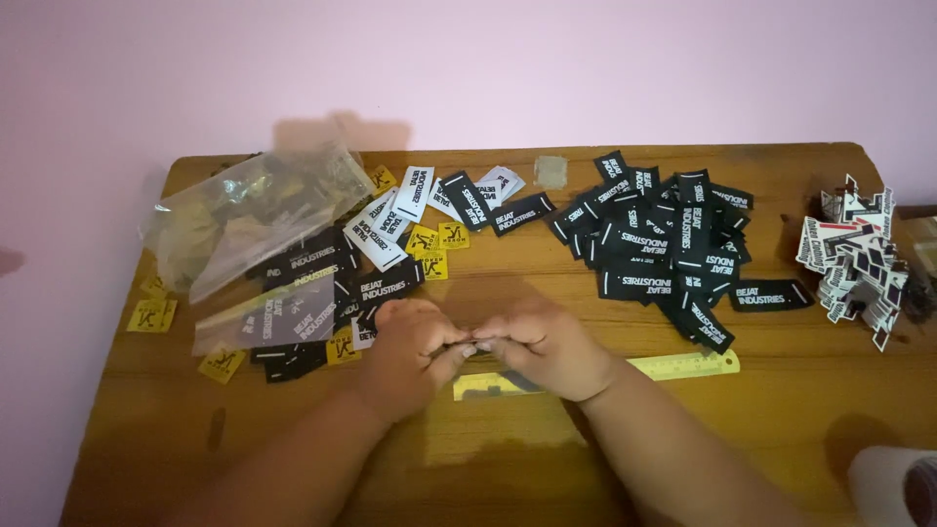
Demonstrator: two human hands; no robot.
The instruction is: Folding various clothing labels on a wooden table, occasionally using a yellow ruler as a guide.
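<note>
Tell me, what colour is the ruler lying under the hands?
Yellow. The ruler shows best in the head view, on the wooden table.

A plain pink wall (508, 68) fills the upper part of the view, smooth and bare, with a soft darker shadow falling on it just above the far edge of the desk. The desk (781, 410) is brown wood with a visible grain and rounded far corners (its top has a slight sheen where light catches it near the middle). The pink surface continues down the left side past the desk's edge. Light is dim and even, warmer on the wood, with a dark patch of shadow toward the lower right.
</note>
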